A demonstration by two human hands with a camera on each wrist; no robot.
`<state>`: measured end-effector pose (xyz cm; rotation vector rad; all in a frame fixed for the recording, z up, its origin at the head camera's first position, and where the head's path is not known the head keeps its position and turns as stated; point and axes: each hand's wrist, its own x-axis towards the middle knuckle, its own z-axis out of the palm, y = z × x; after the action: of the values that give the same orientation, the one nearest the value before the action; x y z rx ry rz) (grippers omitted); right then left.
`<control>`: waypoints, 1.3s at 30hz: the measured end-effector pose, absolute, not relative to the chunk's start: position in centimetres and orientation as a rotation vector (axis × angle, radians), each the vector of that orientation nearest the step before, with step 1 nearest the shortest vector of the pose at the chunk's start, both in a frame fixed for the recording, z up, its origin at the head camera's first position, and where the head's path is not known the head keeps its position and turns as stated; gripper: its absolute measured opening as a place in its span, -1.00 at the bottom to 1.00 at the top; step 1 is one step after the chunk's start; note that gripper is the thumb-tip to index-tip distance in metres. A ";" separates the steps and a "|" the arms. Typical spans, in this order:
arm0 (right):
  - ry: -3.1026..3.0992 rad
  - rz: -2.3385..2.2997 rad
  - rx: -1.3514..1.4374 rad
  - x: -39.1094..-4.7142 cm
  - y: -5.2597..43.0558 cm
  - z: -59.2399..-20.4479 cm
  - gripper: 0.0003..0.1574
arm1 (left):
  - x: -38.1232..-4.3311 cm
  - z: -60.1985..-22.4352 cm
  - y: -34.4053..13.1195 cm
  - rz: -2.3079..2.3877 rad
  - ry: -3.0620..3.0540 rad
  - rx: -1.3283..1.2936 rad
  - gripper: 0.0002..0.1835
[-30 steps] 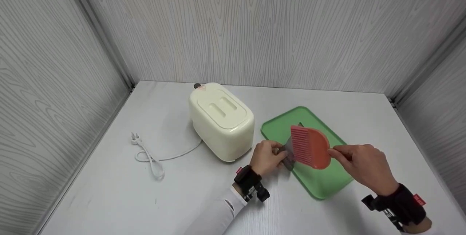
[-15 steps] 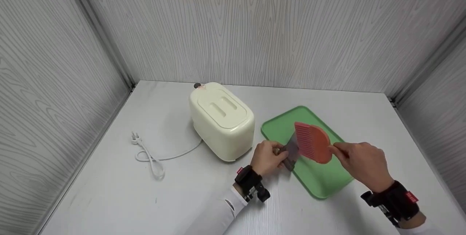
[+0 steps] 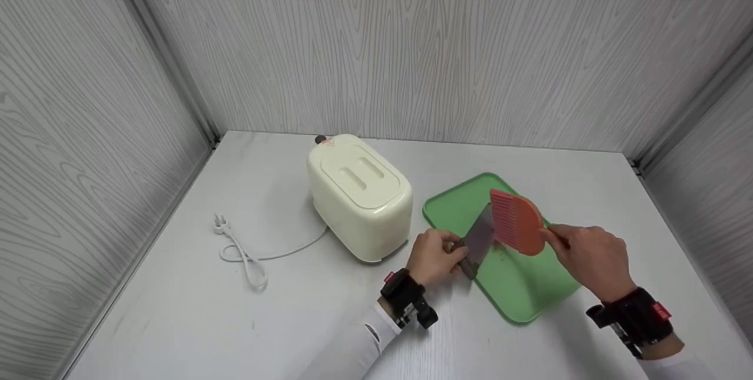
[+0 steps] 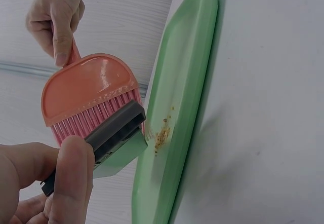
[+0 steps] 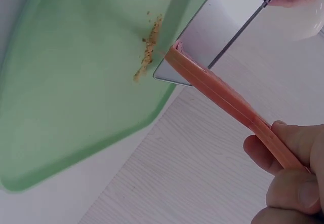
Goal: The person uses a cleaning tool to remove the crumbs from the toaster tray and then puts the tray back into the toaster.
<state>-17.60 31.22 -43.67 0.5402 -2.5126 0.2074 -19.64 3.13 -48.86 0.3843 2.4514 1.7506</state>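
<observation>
- Pinching the dark handle of a scraper (image 3: 479, 237) between thumb and fingers, the left hand (image 3: 432, 255) is at the left edge of the green tray (image 3: 517, 305); the scraper's shiny blade reaches out over the tray.
- The right hand (image 3: 591, 257) grips the short handle of an orange brush (image 3: 523, 226), whose pink bristles point toward the blade; whether they touch it, I cannot tell.
- Brown crumbs (image 5: 148, 51) lie in a narrow streak on the tray, near the blade.
- Left of the tray stands a cream appliance (image 3: 366, 197), upright on the white table (image 3: 176, 321), its white cord (image 3: 294, 253) looping toward a plug (image 3: 221, 227).
</observation>
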 end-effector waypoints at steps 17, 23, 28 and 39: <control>-2.541 0.239 0.442 -19.0 32.6 -44.5 -0.84 | -19.6 -48.8 3.1 1.751 2.480 0.414 -0.82; -2.547 0.257 0.418 -18.9 32.9 -44.2 -0.84 | -19.7 -48.9 3.1 1.758 2.466 0.386 -0.83; -2.526 0.285 0.406 -19.2 32.7 -43.4 -0.84 | -19.6 -48.9 3.1 1.770 2.432 0.363 -0.80; -2.514 0.256 0.468 -19.8 31.2 -42.3 -0.85 | -19.8 -49.0 3.1 1.743 2.470 0.399 -0.81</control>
<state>-19.77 31.23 -42.31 0.4681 -2.5138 0.2556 -19.76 3.13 -49.00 0.3990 2.4703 1.7426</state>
